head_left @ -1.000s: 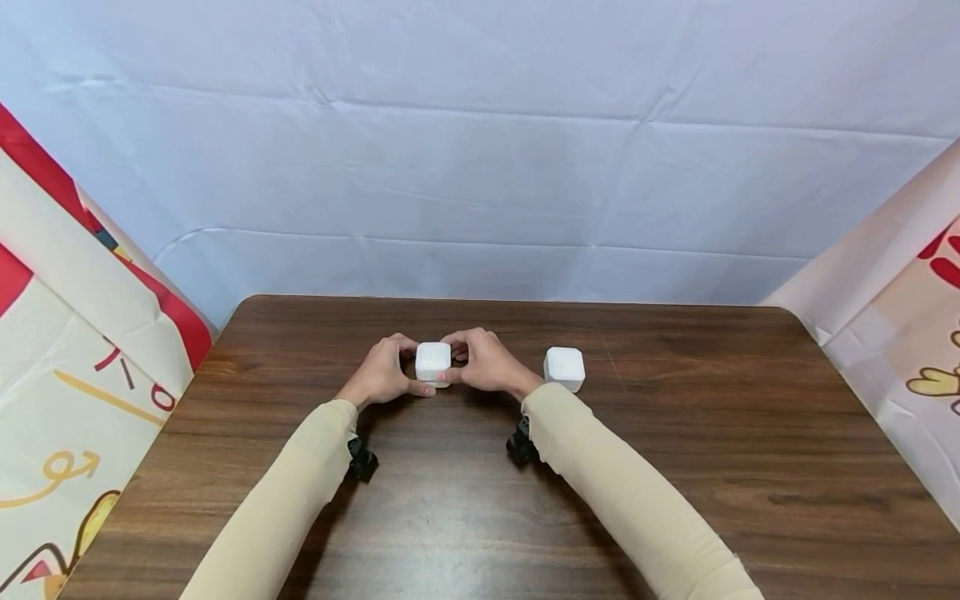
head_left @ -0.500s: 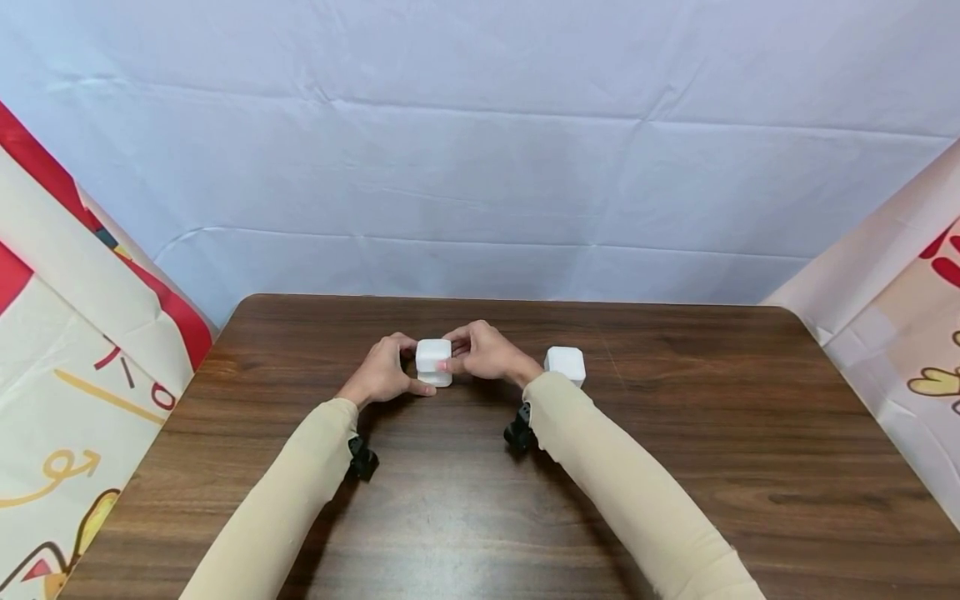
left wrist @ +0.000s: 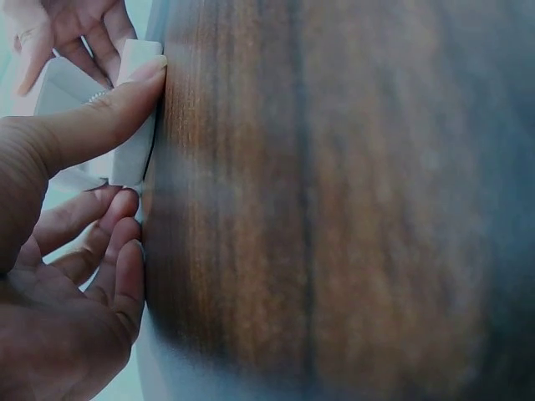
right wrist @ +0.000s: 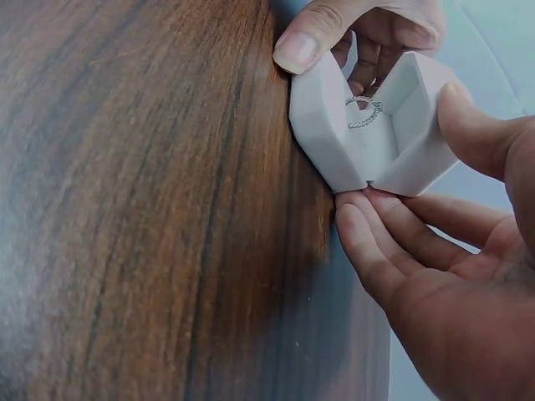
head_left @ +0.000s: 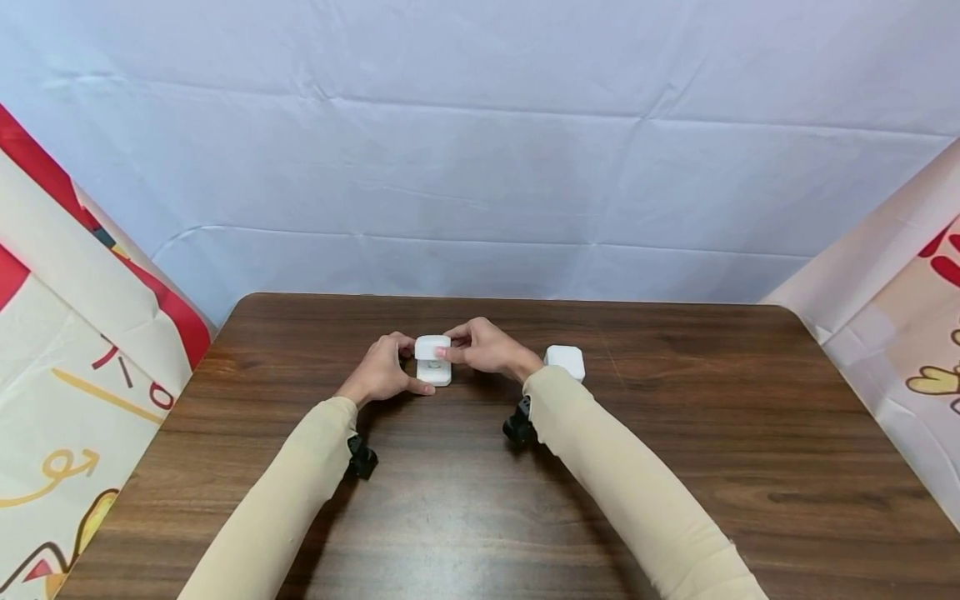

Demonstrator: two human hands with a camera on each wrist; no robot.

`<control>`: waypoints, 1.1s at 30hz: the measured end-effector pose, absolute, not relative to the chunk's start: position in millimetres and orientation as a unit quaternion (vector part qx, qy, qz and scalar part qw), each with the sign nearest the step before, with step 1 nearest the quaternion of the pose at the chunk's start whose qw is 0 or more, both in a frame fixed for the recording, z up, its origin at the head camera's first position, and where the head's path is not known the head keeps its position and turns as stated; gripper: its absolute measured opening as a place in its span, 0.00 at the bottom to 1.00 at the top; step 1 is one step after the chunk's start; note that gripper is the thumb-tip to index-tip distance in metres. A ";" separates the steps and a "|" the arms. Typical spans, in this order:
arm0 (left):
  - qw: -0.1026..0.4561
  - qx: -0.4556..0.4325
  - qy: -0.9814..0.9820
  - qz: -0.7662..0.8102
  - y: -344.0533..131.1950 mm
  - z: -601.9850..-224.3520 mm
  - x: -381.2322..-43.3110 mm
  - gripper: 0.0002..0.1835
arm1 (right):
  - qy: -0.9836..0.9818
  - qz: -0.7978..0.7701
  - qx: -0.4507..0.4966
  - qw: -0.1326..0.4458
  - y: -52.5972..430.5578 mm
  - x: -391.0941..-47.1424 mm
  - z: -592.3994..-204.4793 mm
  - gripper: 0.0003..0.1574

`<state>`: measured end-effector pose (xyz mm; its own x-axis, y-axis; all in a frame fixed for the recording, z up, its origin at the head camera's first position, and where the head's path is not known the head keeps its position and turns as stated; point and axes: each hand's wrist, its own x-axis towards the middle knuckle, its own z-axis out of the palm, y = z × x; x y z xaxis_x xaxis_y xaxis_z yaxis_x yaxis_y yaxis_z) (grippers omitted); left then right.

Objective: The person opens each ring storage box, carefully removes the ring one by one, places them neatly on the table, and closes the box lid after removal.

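A white ring box (head_left: 433,376) rests on the wooden table with its lid (head_left: 428,343) tilted up and back. Inside it a silver ring with a beaded or twisted band (right wrist: 364,113) stands in the white lining. My left hand (head_left: 381,372) holds the base from the left, thumb across its front edge and fingers behind. From the right, my right hand (head_left: 487,348) grips the lid, its thumb on the front of the lid and its fingers at the back near the hinge. The left wrist view shows the base (left wrist: 132,159) on the tabletop under the left thumb.
A second white box (head_left: 566,360), its lid down, stands on the table (head_left: 712,400) just beyond the right wrist. The table's back edge runs along a pale hanging cloth (head_left: 480,167). Printed cloths (head_left: 90,417) hang at both sides.
The lid has gone from down to raised, moved up and back by my right hand, and the ring now shows. My left hand has stayed on the base.
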<state>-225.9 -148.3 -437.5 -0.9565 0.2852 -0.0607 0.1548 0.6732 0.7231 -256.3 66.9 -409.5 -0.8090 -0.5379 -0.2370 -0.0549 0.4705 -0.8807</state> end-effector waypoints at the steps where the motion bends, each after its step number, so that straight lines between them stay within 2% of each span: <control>1: 0.085 0.119 0.911 0.386 -148.5 -437.4 -225.7 0.34 | 0.819 -0.483 -0.178 0.253 66.8 -256.4 -409.3 0.28; 11: 0.084 0.113 0.909 0.393 -146.7 -437.3 -226.9 0.36 | 0.787 -0.538 -0.146 0.263 67.0 -258.5 -412.7 0.33; 20: 0.089 0.107 0.908 0.395 -146.9 -439.1 -225.6 0.35 | 0.799 -0.541 -0.125 0.232 65.8 -255.1 -416.6 0.34; 25: 0.092 0.105 0.908 0.395 -147.6 -439.3 -225.9 0.34 | 0.822 -0.524 -0.110 0.194 68.0 -250.2 -417.3 0.35; 33: 0.093 0.109 0.906 0.398 -148.4 -435.8 -225.8 0.35 | 0.854 -0.497 -0.118 0.096 74.8 -240.8 -412.1 0.35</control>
